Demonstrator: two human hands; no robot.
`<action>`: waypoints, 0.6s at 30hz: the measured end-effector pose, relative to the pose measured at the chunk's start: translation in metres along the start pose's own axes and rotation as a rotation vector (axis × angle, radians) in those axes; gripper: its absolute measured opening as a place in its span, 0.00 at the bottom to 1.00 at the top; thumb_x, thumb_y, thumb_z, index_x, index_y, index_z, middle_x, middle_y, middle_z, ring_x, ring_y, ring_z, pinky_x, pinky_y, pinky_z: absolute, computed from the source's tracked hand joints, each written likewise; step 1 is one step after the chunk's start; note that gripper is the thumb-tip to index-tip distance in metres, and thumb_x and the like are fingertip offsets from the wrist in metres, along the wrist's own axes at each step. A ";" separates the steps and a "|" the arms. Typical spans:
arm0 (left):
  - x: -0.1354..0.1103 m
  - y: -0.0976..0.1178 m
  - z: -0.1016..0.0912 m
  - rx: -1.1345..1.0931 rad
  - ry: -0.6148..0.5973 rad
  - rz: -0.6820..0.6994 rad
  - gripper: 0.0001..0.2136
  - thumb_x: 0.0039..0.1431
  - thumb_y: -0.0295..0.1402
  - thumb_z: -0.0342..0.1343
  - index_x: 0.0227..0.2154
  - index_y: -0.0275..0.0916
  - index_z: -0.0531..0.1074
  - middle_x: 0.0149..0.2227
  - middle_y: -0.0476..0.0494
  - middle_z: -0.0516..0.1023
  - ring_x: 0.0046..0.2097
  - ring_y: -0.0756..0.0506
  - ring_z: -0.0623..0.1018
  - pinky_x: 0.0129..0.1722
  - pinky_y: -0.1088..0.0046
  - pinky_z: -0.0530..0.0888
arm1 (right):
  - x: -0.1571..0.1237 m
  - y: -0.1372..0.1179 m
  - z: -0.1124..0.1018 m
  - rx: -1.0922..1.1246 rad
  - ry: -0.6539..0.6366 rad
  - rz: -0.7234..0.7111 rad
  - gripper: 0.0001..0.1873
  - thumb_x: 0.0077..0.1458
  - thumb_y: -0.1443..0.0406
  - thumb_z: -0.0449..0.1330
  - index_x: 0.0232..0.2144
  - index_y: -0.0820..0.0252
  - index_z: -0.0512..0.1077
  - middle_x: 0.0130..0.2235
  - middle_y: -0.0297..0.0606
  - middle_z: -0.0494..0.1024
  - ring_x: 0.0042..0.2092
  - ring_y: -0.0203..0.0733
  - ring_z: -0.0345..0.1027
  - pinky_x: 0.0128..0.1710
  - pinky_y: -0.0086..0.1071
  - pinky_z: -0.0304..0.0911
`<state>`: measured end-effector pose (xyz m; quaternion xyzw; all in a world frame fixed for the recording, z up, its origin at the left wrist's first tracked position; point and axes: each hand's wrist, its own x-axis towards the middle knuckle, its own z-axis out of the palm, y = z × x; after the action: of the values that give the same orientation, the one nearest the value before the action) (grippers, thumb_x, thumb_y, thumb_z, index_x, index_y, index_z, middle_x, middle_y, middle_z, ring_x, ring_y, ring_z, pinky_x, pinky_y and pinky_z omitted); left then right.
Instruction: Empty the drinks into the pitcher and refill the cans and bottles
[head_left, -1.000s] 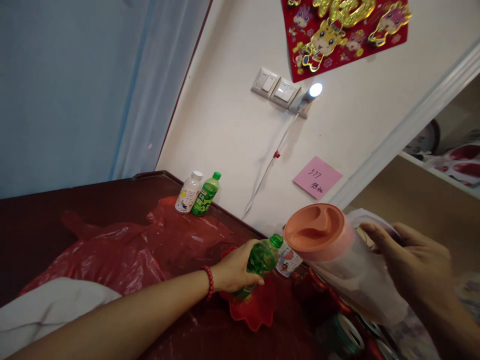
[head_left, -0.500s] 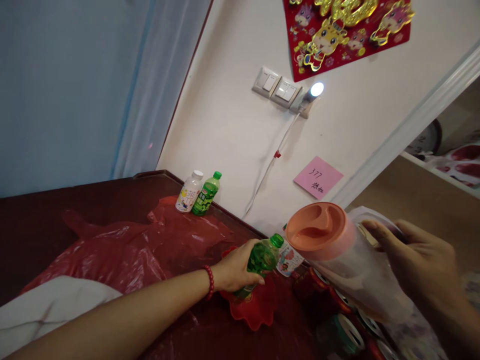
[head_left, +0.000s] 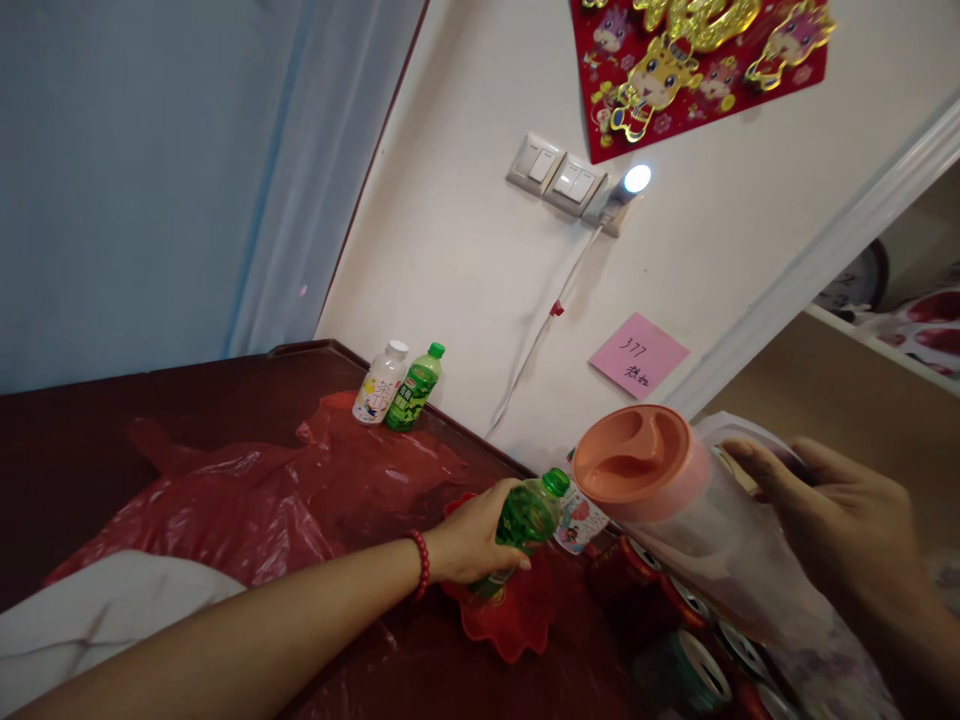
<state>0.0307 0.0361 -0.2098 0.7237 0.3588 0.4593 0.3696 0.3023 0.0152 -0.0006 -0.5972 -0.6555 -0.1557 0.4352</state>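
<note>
My left hand [head_left: 472, 535], with a red bead bracelet at the wrist, is wrapped round a green-labelled plastic bottle [head_left: 527, 515] with a green top. The bottle leans to the right above a red scalloped dish [head_left: 514, 625]. In my right hand [head_left: 847, 530] is the handle of a translucent pitcher [head_left: 727, 560] with an orange lid [head_left: 634, 455]. The pitcher tilts left, its lid close to the bottle's top but apart from it. My palm and the dish hide the bottle's lower part.
Several opened drink cans [head_left: 697, 670] stand below the pitcher, and a patterned white container [head_left: 579, 520] is behind the bottle. A white-capped bottle [head_left: 380, 385] and another green bottle [head_left: 414, 388] stand by the wall. A red plastic bag [head_left: 262, 490] covers the left tabletop.
Almost nothing differs. The whole view has shifted very slightly; both hands keep the same hold on the bottle and the pitcher.
</note>
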 end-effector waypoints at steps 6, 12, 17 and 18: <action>0.000 -0.003 0.000 0.008 0.003 0.013 0.39 0.43 0.29 0.73 0.60 0.41 0.63 0.56 0.39 0.76 0.56 0.35 0.76 0.56 0.59 0.71 | 0.001 0.000 0.002 -0.011 0.003 0.004 0.39 0.42 0.27 0.59 0.19 0.57 0.66 0.19 0.30 0.59 0.23 0.40 0.54 0.21 0.29 0.47; 0.000 -0.005 0.000 0.014 0.007 0.019 0.39 0.44 0.31 0.74 0.60 0.42 0.63 0.56 0.40 0.76 0.56 0.36 0.76 0.55 0.59 0.72 | 0.002 -0.003 0.003 0.008 -0.006 -0.004 0.39 0.43 0.28 0.60 0.19 0.57 0.64 0.19 0.30 0.57 0.23 0.39 0.53 0.20 0.29 0.46; 0.000 -0.005 0.000 0.008 0.005 0.026 0.39 0.44 0.30 0.73 0.59 0.42 0.63 0.56 0.40 0.76 0.56 0.36 0.76 0.55 0.60 0.72 | 0.001 -0.002 0.003 0.023 -0.002 -0.020 0.38 0.44 0.29 0.60 0.19 0.57 0.66 0.19 0.30 0.58 0.23 0.39 0.53 0.20 0.29 0.46; 0.000 -0.005 0.000 0.010 0.004 0.029 0.39 0.44 0.30 0.73 0.59 0.42 0.63 0.57 0.39 0.76 0.56 0.36 0.76 0.55 0.60 0.71 | 0.000 -0.001 0.004 0.020 -0.004 -0.025 0.38 0.44 0.29 0.60 0.19 0.57 0.66 0.19 0.30 0.58 0.23 0.39 0.53 0.20 0.29 0.46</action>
<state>0.0297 0.0379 -0.2142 0.7297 0.3512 0.4643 0.3587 0.3003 0.0179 -0.0022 -0.5849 -0.6654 -0.1530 0.4379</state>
